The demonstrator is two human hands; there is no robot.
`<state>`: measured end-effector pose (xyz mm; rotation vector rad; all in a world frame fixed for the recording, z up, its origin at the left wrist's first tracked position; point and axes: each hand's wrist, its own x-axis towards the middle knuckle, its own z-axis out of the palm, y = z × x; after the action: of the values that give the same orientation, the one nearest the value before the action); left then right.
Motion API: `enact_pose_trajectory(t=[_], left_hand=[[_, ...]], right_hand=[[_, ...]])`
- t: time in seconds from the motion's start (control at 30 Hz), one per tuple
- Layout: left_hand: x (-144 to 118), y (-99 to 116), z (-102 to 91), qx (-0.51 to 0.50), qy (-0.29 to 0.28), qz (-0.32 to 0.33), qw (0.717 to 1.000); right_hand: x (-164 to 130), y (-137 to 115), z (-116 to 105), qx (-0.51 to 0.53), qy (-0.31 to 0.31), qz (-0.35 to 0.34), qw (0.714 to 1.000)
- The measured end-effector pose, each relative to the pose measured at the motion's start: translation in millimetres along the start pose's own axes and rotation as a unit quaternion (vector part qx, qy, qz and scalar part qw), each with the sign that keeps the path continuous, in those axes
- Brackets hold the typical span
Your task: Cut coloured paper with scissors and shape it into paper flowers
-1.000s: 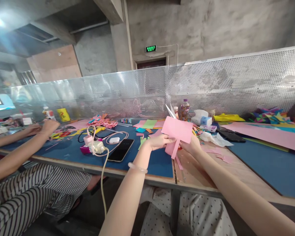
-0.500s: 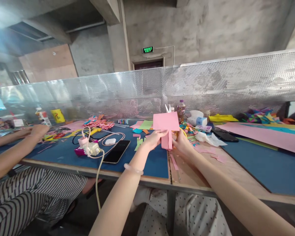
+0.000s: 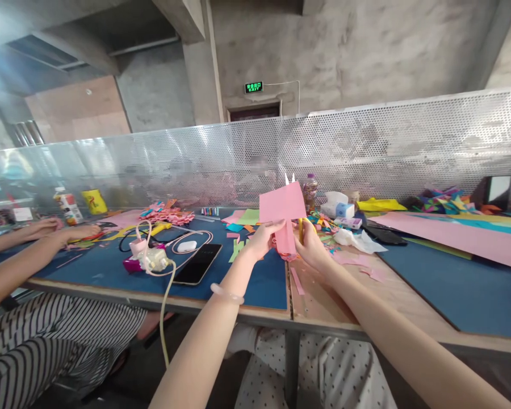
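My left hand (image 3: pixel 262 241) pinches the lower left edge of a pink paper sheet (image 3: pixel 281 203) held upright above the table. A partly cut pink strip (image 3: pixel 285 241) hangs down from the sheet between my hands. My right hand (image 3: pixel 311 247) grips yellow-handled scissors (image 3: pixel 300 227); their two blade tips (image 3: pixel 289 178) stick up behind the sheet's top edge. The blades are mostly hidden by the paper. A pale bracelet (image 3: pixel 226 293) sits on my left wrist.
Blue mats (image 3: pixel 221 272) cover the wooden table (image 3: pixel 366 301), strewn with paper scraps. A black phone (image 3: pixel 197 264), charger with cables (image 3: pixel 153 258), bottle (image 3: pixel 309 192), tissue box (image 3: pixel 339 205) and large pink sheet (image 3: pixel 447 230) lie around. Another person's hands (image 3: pixel 63 232) work at left.
The pink sheet has swung from tilted right to more upright and nearer centre. The scissors blades now point straight up behind it. The hanging strip has lengthened. The neighbour's hands lowered onto the table.
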<state>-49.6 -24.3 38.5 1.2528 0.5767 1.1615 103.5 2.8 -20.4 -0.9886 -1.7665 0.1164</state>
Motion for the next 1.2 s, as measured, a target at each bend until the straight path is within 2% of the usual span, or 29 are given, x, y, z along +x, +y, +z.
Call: enact_pose_trajectory(t=[0.1, 0.23, 0.3, 0.43, 0.57, 0.63, 0.73, 0.87, 0.97, 1.1, 1.2], left_hand=[[-3, 0, 1.3, 0.021, -0.042, -0.009, 0.999], [-3, 0, 1.9, 0.041, -0.057, -0.008, 0.998], [-3, -1, 2.1, 0.049, -0.038, -0.001, 0.998], [0, -3, 1.0, 0.079, 0.038, 0.005, 0.996], [5, -7, -2.9, 0.092, 0.074, 0.009, 0.993], [7, -9, -4.6, 0.079, 0.101, 0.034, 0.991], [10, -8, -6.4, 0.053, 0.128, 0.08, 0.987], [13, -6, -11.2, 0.063, 0.186, 0.101, 0.975], [16, -7, -17.9, 0.066, 0.222, 0.112, 0.966], [19, -10, -25.9, 0.066, 0.263, 0.129, 0.954], [19, -10, -27.3, 0.068, 0.278, 0.14, 0.948]], right_hand=[[-4, -3, -3, -0.007, 0.002, 0.013, 1.0], [-5, -8, -7, -0.011, 0.003, 0.018, 1.0], [-4, -8, -6, -0.008, -0.003, 0.009, 1.0], [-2, -3, 0, -0.006, -0.013, -0.007, 1.0], [-3, -5, 0, -0.02, -0.03, 0.0, 0.999], [-3, -9, -2, -0.034, -0.035, 0.009, 0.999], [-1, -11, -10, -0.069, -0.006, 0.033, 0.997], [9, 14, -38, -0.155, 0.052, 0.094, 0.982], [10, 52, -78, -0.242, 0.069, 0.136, 0.958], [-3, 104, -135, -0.333, 0.064, 0.191, 0.921], [-12, 135, -156, -0.376, 0.088, 0.259, 0.885]])
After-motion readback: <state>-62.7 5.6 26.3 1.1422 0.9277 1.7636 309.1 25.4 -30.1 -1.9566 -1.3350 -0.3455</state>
